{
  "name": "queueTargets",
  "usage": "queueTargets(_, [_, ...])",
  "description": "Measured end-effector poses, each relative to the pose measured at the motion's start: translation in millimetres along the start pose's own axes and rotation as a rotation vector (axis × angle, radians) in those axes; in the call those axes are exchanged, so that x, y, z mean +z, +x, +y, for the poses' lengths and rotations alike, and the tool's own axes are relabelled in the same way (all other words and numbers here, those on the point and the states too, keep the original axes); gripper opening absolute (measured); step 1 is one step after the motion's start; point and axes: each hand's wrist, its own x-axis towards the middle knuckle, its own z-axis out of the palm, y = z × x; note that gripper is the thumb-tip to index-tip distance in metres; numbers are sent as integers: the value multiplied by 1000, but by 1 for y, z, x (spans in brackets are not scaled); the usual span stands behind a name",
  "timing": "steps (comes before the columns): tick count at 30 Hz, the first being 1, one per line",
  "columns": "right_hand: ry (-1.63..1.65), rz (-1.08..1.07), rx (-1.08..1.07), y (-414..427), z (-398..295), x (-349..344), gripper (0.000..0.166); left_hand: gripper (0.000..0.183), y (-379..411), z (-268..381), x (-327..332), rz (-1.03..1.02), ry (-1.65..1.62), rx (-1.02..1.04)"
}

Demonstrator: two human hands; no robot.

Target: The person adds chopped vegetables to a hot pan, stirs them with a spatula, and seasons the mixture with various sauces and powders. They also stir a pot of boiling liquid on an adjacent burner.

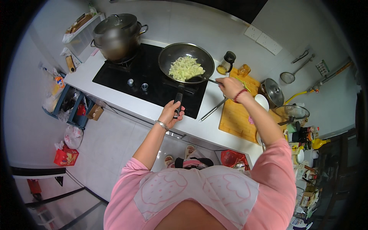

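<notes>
A dark wok point(165, 64) rests on the right side of the black gas stove point(112, 77). Chopped pale green vegetable point(185, 67) lies heaped in it. My left hand point(171, 113) is closed around the wok's black handle point(178, 99), near its end. My right hand point(231, 86) grips a spatula point(212, 81) by its handle, and the spatula's head reaches into the lower right of the vegetable, partly hidden by it. Below my right hand, a metal-handled utensil point(212, 110) lies on the white counter, its far end hidden.
A large lidded pot point(118, 40) stands at the back left. A glass oil jug point(225, 64) is right of the wok, beside a wooden cutting board point(237, 118). Farther right are a lidded saucepan point(271, 93), a glass lid point(296, 112) and several bottles point(307, 136).
</notes>
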Motion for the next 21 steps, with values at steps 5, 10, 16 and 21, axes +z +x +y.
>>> queueTargets(5, [61,300,18,61,18,43,27,14,-1,1,1,22,19,26])
queueTargets(10, [168,337,1,116,22,86,27,13,-1,0,8,48,48,14])
queueTargets(16, [64,24,-175,49,41,-19,29,13,-2,-3,5,34,28,19])
queueTargets(21, [-107,7,-202,26,16,-33,27,13,-3,-1,5,33,18,25])
